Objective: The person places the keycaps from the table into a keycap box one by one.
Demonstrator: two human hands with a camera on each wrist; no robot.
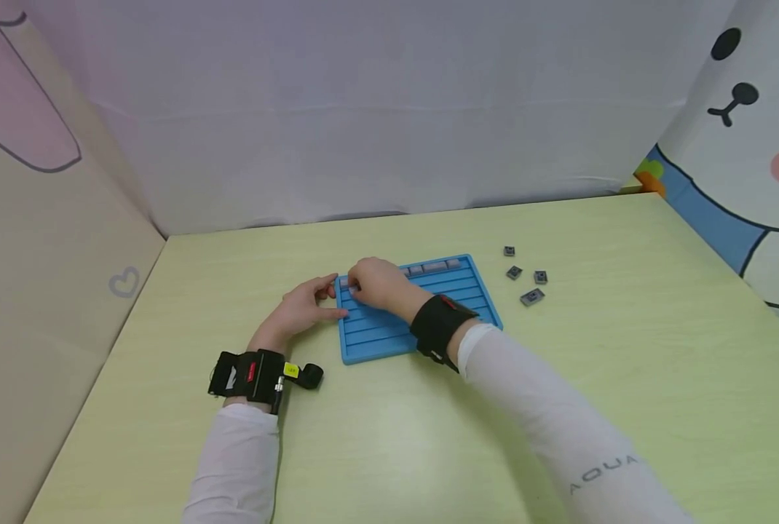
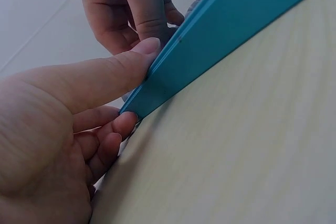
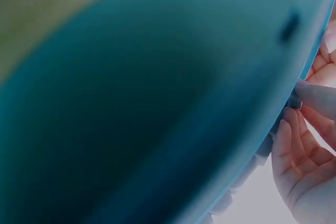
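A blue ridged tray (image 1: 379, 342) lies on the table, with several grey keycaps (image 1: 435, 267) along its far row. My left hand (image 1: 304, 309) holds the tray's left edge near the far corner. In the left wrist view its thumb (image 2: 113, 74) lies against the rim and the curled fingers (image 2: 107, 145) touch the corner. My right hand (image 1: 383, 284) is over the far-left part of the tray. The right wrist view has its thumb and finger pinching a small grey keycap (image 3: 295, 101) at the rim. In the head view that hand covers part of the row.
Several loose grey keycaps (image 1: 532, 297) lie on the table right of the tray, their dark undersides facing up. A white curtain (image 1: 376, 145) stands behind the table (image 1: 389, 437). Black straps (image 1: 445, 327) with wrist cameras are on both wrists.
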